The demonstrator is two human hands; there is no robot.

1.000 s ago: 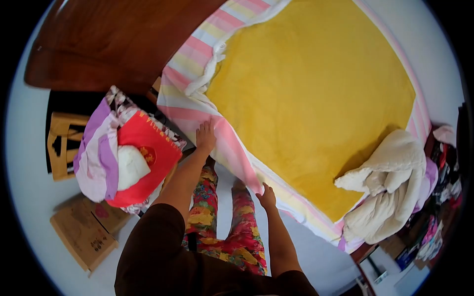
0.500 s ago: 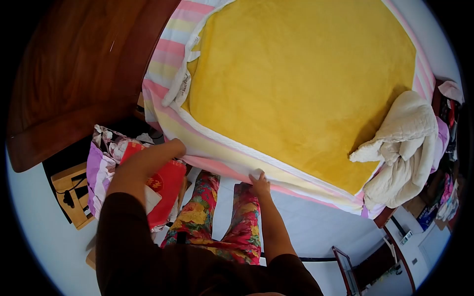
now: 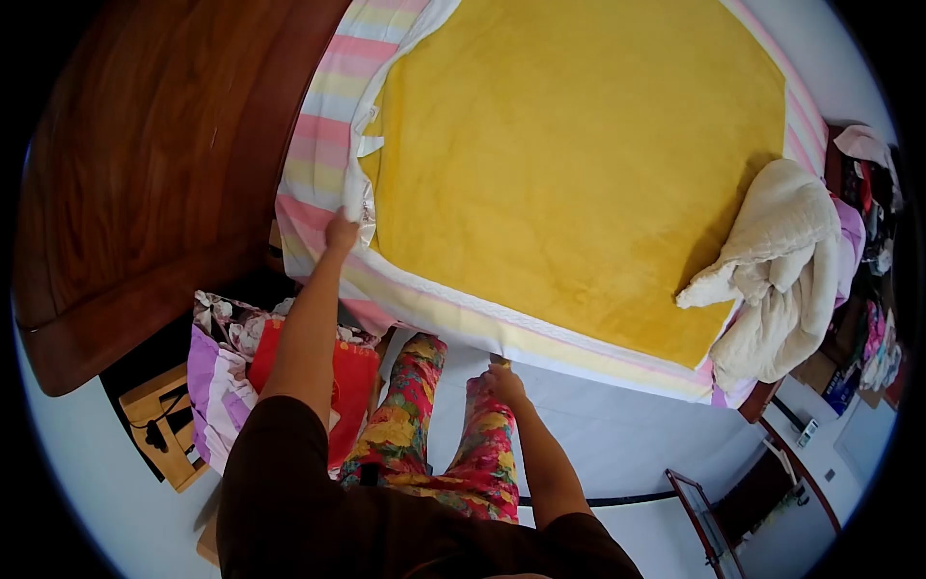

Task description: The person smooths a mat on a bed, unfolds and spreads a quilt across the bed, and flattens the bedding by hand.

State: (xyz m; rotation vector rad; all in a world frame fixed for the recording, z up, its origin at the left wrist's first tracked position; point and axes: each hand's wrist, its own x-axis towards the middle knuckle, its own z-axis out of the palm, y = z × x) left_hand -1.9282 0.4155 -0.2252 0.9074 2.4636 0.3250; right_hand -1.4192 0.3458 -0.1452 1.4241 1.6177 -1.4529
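A yellow blanket [image 3: 579, 174] with a white border lies over a striped bed sheet [image 3: 323, 130] on the bed. At the blanket's near left corner, my left hand [image 3: 341, 234] is closed on the white border, beside a shiny label [image 3: 367, 214]. My right hand [image 3: 504, 384] is at the sheet's lower edge on the near side of the bed, its fingers curled and partly hidden against the cloth. A crumpled cream quilt [image 3: 772, 275] rests on the bed's right corner.
A brown wooden headboard [image 3: 174, 145] rises at left. Below it are a red bag [image 3: 352, 386], purple and floral cloth [image 3: 217, 386] and a wooden stool-like frame [image 3: 164, 425]. Piled clothes [image 3: 873, 328] stand at far right, above a glass-panelled frame [image 3: 696, 521].
My left hand has moved up from the sheet's side to the blanket's corner. My right hand has shifted slightly down, and the sheet's pink lower band there no longer shows.
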